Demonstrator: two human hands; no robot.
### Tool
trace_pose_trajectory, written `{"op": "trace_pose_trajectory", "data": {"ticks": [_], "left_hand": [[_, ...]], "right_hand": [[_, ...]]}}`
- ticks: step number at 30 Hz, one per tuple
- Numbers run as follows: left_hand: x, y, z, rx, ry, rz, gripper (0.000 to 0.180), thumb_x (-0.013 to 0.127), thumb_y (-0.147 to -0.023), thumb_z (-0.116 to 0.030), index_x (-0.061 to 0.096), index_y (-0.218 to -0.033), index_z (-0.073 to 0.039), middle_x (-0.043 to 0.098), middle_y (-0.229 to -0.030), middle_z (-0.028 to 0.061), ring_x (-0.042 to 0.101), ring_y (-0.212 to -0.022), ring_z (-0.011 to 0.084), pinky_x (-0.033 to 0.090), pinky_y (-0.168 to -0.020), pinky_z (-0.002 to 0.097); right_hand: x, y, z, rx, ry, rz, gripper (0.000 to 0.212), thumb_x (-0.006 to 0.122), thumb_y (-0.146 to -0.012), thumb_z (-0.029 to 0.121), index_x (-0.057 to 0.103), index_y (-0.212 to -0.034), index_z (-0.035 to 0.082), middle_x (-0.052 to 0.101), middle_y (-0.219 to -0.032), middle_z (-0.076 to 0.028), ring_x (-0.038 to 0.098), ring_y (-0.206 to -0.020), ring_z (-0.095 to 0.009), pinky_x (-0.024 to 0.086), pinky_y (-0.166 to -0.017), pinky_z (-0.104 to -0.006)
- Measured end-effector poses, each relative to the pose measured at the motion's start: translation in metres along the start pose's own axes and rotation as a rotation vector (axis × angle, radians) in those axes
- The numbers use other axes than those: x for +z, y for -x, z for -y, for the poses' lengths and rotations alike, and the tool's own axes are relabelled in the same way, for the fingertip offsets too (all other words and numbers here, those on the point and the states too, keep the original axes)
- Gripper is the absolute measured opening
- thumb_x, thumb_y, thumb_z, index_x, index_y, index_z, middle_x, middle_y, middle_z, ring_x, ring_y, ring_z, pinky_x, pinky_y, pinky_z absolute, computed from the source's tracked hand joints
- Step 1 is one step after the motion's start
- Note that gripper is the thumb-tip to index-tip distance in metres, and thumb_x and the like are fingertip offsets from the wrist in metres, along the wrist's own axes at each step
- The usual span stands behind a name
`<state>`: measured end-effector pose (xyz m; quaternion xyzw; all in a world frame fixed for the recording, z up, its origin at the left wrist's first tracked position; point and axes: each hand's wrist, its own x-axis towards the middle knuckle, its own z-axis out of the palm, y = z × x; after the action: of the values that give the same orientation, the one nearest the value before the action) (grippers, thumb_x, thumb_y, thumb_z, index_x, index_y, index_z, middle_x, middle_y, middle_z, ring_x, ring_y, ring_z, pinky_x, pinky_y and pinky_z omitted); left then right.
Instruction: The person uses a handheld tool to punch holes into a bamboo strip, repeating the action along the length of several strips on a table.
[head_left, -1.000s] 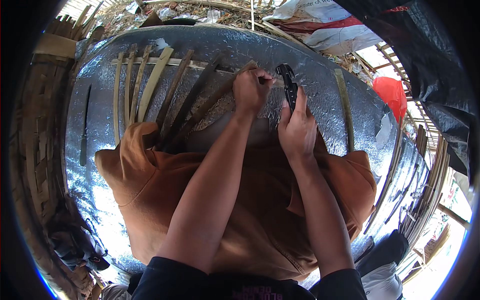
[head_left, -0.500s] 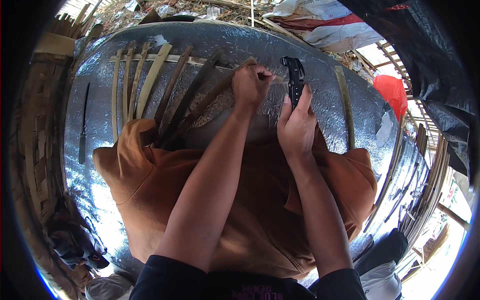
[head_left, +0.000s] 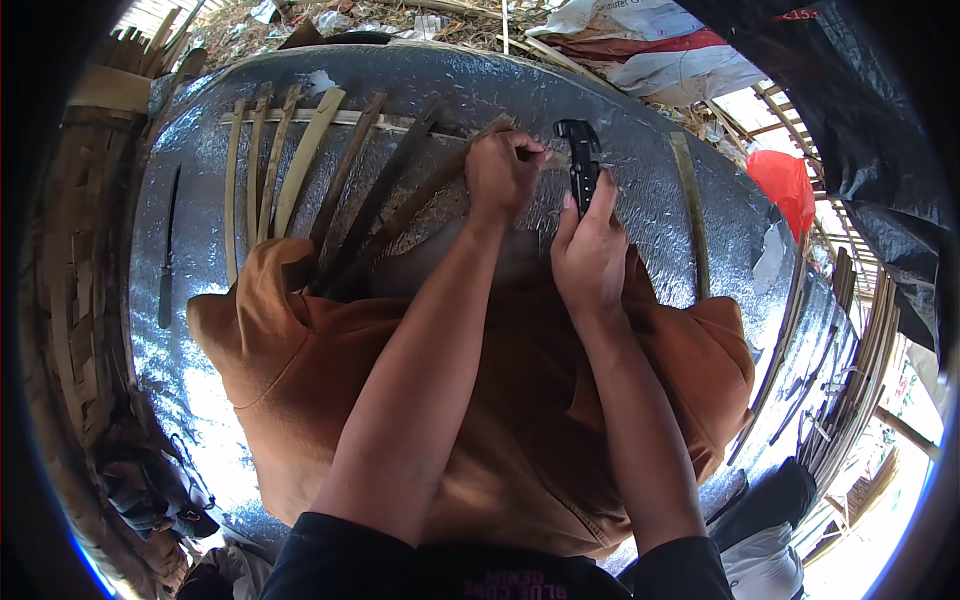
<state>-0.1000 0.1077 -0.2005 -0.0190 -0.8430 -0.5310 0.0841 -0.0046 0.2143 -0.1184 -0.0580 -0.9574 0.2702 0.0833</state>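
My right hand point(head_left: 590, 245) is wrapped round the handle of a black hammer point(head_left: 584, 170), whose head points away from me. Close on its left, my left hand point(head_left: 503, 178) pinches thumb and fingers together above a flat wooden slat point(head_left: 400, 213); anything small between the fingertips is hidden. Under that hand runs a thin cross strip point(head_left: 345, 118), with several slats fanning toward me from it. Among them are a pale yellow-green slat point(head_left: 306, 160) and a dark one point(head_left: 388, 182). Their near ends go under a brown cloth point(head_left: 400, 350) over my lap.
A long thin dark knife-like tool point(head_left: 168, 250) lies at the left on the silvery sheet point(head_left: 640, 150). One more slat point(head_left: 690, 215) lies apart on the right. A red plastic bag point(head_left: 782, 188) and black plastic sheeting point(head_left: 860, 130) hang at the right. Litter lies beyond.
The hammer has tilted and its head has shifted slightly left, nearer my left hand. My right hand moved a little with it. My left hand stays in place.
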Motion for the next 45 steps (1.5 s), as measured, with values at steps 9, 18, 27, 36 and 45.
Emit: {"op": "trace_pose_trajectory", "data": {"ticks": [9,18,27,36,45], "left_hand": [[-0.001,0.000,0.002,-0.013,0.034,-0.013,0.016,0.087,-0.075,-0.013,0.078,-0.082,-0.003,0.070,-0.082,0.0079,0.071,-0.070,0.0237,0.054,-0.067,0.0347],[-0.004,-0.001,-0.004,-0.003,-0.026,-0.014,0.016,0.087,-0.075,-0.015,0.079,-0.083,-0.004,0.072,-0.083,0.0098,0.072,-0.074,0.0256,0.055,-0.071,0.0357],[-0.007,-0.003,-0.012,-0.114,0.014,0.031,0.018,0.087,-0.075,-0.014,0.079,-0.085,-0.001,0.073,-0.087,0.0105,0.072,-0.076,0.0249,0.055,-0.073,0.0349],[-0.003,0.000,-0.008,-0.119,0.024,0.034,0.019,0.087,-0.075,-0.015,0.079,-0.085,-0.002,0.072,-0.086,0.0106,0.072,-0.076,0.0250,0.055,-0.073,0.0342],[-0.003,0.000,-0.004,-0.065,0.023,-0.004,0.016,0.087,-0.074,-0.011,0.078,-0.082,-0.002,0.071,-0.084,0.0107,0.072,-0.073,0.0250,0.055,-0.070,0.0346]], "right_hand": [[0.000,-0.002,0.003,0.028,0.046,0.062,0.049,0.059,-0.099,0.011,0.041,-0.142,-0.006,0.068,-0.105,-0.035,0.069,-0.089,-0.051,0.056,-0.073,-0.0565],[0.003,-0.001,-0.002,-0.026,0.031,0.012,0.051,0.058,-0.100,0.012,0.040,-0.144,-0.003,0.067,-0.110,-0.033,0.069,-0.090,-0.050,0.058,-0.073,-0.0546],[0.000,-0.002,0.003,-0.022,-0.068,-0.053,0.050,0.058,-0.099,0.012,0.041,-0.143,-0.004,0.068,-0.106,-0.033,0.069,-0.088,-0.051,0.057,-0.071,-0.0550],[0.004,-0.001,0.002,-0.042,-0.086,-0.183,0.048,0.059,-0.099,0.011,0.040,-0.141,-0.003,0.068,-0.105,-0.032,0.069,-0.085,-0.050,0.056,-0.068,-0.0556],[-0.003,0.000,0.009,0.068,0.036,0.050,0.050,0.058,-0.099,0.011,0.039,-0.142,-0.007,0.066,-0.110,-0.036,0.068,-0.093,-0.052,0.057,-0.073,-0.0552]]}}
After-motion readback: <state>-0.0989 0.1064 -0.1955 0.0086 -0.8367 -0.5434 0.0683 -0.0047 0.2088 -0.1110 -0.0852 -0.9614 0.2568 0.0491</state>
